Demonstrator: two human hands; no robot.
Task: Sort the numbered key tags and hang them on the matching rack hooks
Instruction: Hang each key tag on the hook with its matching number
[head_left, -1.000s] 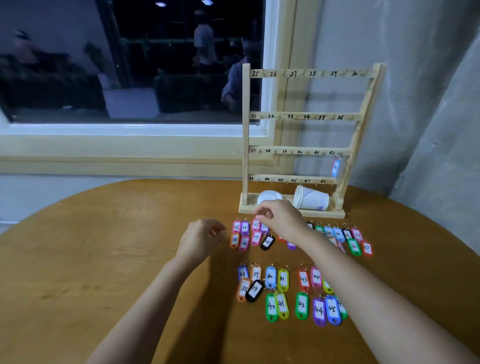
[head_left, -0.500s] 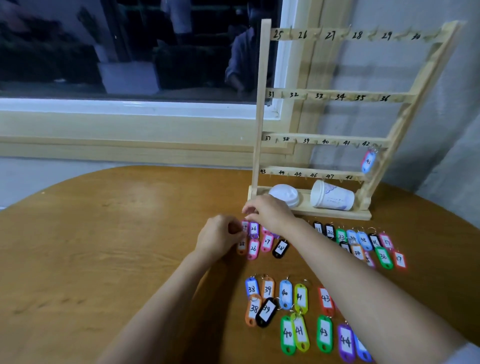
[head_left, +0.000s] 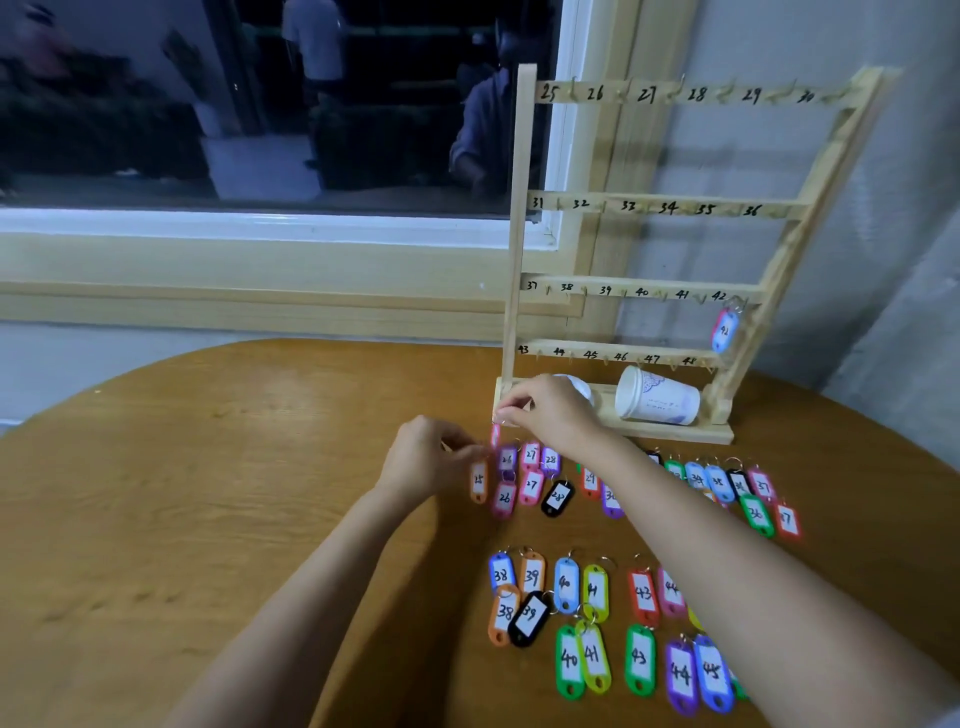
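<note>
Before the pale wooden hook rack (head_left: 519, 234), the pink plastic key tag (head_left: 496, 434) pinched in the right hand (head_left: 556, 410) is best lifted by its ring (what the curled left hand (head_left: 426, 460) holds, if anything, cannot be told).

A plain indoor room, exact kind unclear: a round wooden table (head_left: 208, 519) meets a grey wall (head_left: 779, 156) at two o'clock, and a dark window (head_left: 130, 130) at eleven o'clock reflects people (head_left: 314, 47).

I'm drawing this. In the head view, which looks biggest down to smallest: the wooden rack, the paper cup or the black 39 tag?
1. wooden rack
2. paper cup
3. black 39 tag, which lies nearer the camera, so it looks bigger than it is.
</note>
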